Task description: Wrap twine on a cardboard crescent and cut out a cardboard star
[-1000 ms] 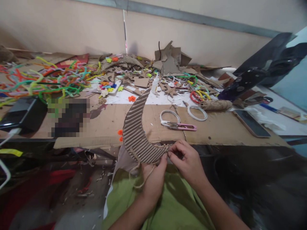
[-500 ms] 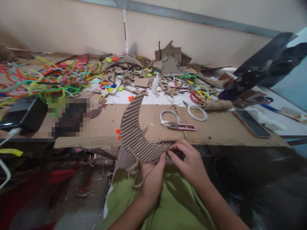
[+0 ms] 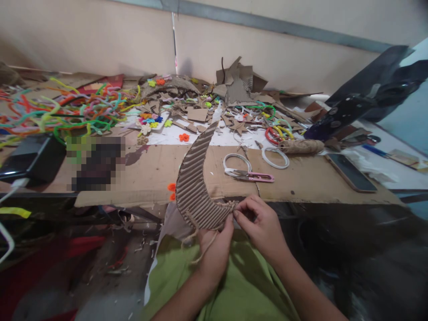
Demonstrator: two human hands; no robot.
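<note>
The left hand (image 3: 214,252) gripped the brown corrugated cardboard crescent (image 3: 193,187) from below, near the lap, at the table's near edge. The crescent stood upright, with its upper horn pointing far over the flat brown cardboard sheet (image 3: 143,174). The right hand (image 3: 262,225) pinched shut on the beige jute twine (image 3: 230,206) wound around the crescent's lower right tip, and a loose end of it dangled left of the left hand. Pink-handled snips (image 3: 256,177) lay just beyond, with a wound spool of jute cord (image 3: 299,146) farther right.
</note>
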